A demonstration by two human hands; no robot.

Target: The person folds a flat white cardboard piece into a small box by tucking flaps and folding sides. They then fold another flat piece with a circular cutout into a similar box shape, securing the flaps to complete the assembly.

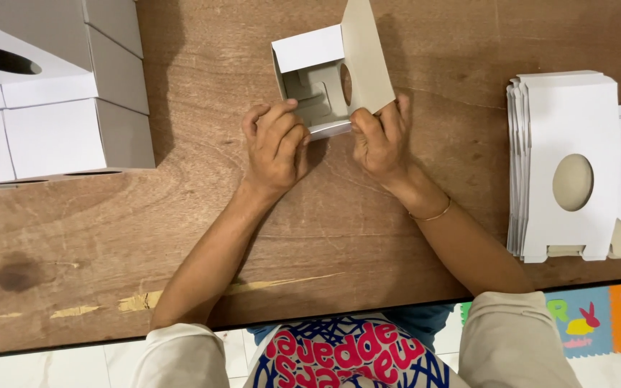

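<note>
- A half-folded white box [318, 82] is held on the bench [203, 215] by both hands, at its near edge.
- The left hand [276, 147] is clenched on the box's near left corner, fingers curled over the rim.
- The right hand [382, 140] is closed on the raised flap [365, 57], pinched at its lower end, just right of the left grip.
- The flap stands tilted upward beyond the right grip; a round cut-out shows in the box wall beside it.
- A stack of flat blanks [566, 165] lies well to the right of the grips.
- Finished boxes [52, 93] are piled well to the left.
</note>
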